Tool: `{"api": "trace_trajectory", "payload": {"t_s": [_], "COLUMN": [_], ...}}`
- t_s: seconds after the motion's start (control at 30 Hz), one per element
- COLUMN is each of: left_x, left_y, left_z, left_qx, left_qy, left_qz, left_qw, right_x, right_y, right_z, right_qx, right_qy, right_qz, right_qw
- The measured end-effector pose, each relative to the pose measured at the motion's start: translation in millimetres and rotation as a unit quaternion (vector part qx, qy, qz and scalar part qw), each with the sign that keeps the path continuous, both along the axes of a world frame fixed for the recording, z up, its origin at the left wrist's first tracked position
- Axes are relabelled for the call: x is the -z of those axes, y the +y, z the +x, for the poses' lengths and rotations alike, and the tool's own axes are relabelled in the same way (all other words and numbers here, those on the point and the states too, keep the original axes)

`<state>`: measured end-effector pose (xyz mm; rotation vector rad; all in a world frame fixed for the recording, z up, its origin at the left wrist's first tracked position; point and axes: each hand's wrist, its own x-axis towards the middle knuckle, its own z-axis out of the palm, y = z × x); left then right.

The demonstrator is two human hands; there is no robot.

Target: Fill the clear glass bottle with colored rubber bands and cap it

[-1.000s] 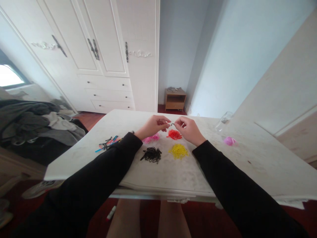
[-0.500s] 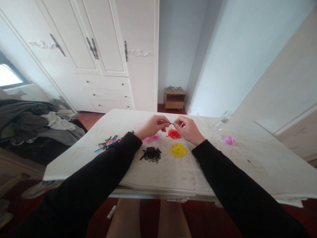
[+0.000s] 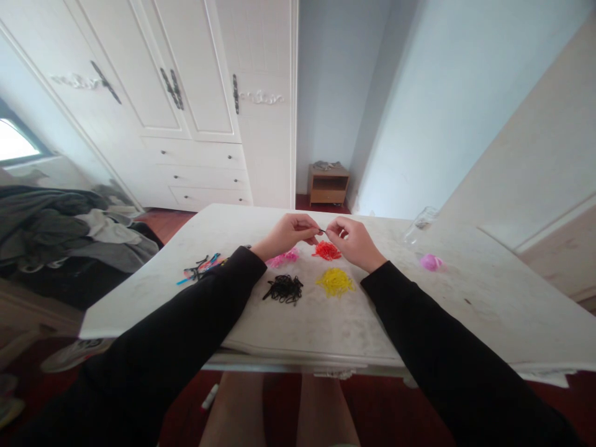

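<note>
Between the fingertips of my left hand [image 3: 298,231] and my right hand [image 3: 349,237] is a small black rubber band [image 3: 322,231]. Both hands pinch it, one at each end, above the far part of the white table [image 3: 307,335]. Just below them lies a pile of red rubber bands [image 3: 327,251]. A pink pile [image 3: 285,257] sits beside my left wrist and is partly covered by it. Closer to me are a black pile [image 3: 285,289] and a yellow pile [image 3: 336,282], side by side.
Mixed coloured bands [image 3: 202,267] lie left of my left sleeve. Toward the right are a purple object [image 3: 431,262] and a clear glass jar [image 3: 419,226] lying on its side. A heap of clothes [image 3: 56,230] is off the table's left side, and a white wardrobe [image 3: 195,74] stands behind.
The fingers have shifted very slightly around the black band, which now tilts a little more. The piles have stayed put.
</note>
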<state>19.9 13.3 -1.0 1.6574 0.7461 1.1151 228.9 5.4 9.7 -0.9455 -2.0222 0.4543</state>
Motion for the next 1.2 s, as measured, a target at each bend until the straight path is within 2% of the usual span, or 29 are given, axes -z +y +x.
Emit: {"api": "trace_trajectory", "payload": {"t_s": [0.23, 0.47, 0.67, 0.77, 0.93, 1.0, 1.13, 1.2], "left_x": [-3.3, 0.6, -0.8, -3.8, -6.5, -5.4, -3.6, -4.6], "left_y": [0, 2, 2, 5, 10, 9, 7, 7], "left_z": [-3, -4, -4, -8, -14, -12, -7, -8], "left_qx": [-0.040, -0.035, -0.062, -0.090, -0.143, -0.137, -0.095, -0.098], "left_qy": [-0.003, -0.025, -0.033, -0.033, -0.056, -0.060, -0.043, -0.041], "left_qz": [0.011, 0.025, 0.024, 0.025, 0.024, 0.016, 0.004, 0.008], "left_qw": [0.999, 0.999, 0.997, 0.995, 0.988, 0.989, 0.995, 0.994], "right_x": [-2, -1, -3, -6, -10, -11, -9, -8], "right_y": [0, 0, -1, 1, 5, 4, 1, 2], "right_z": [1, 0, -2, 1, 8, 8, 5, 5], "right_qx": [0.004, 0.001, -0.005, 0.016, 0.097, 0.104, 0.063, 0.064], "right_qy": [0.003, -0.008, -0.019, -0.019, -0.020, -0.017, -0.028, -0.035], "right_qz": [0.001, 0.000, -0.006, 0.000, -0.002, -0.007, -0.010, -0.010], "right_qw": [1.000, 1.000, 1.000, 1.000, 0.995, 0.994, 0.998, 0.997]}}
